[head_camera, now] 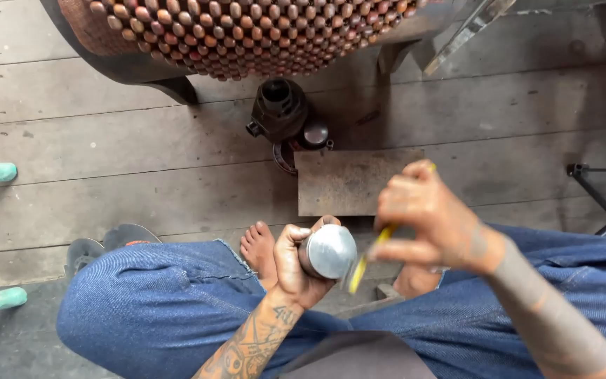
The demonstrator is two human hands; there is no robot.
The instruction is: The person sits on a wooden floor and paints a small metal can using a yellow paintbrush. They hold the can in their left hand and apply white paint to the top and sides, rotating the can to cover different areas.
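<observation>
Head view: a metal cylinder [328, 251] is gripped over the lap.
The cylinder is clasped in the left hand [296, 263], while a yellow tool [367, 257] is pinched in the right hand [429, 214] just beside it. Farther off, a rusty plate [348, 182] and a black engine part [280, 112] are seen on the wooden floor [128, 140].

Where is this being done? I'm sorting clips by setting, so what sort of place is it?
Probably a small informal repair workshop: bare wooden plank floor, a dark engine part and a metal plate lying on it, left hand gripping a metal piston.
</observation>
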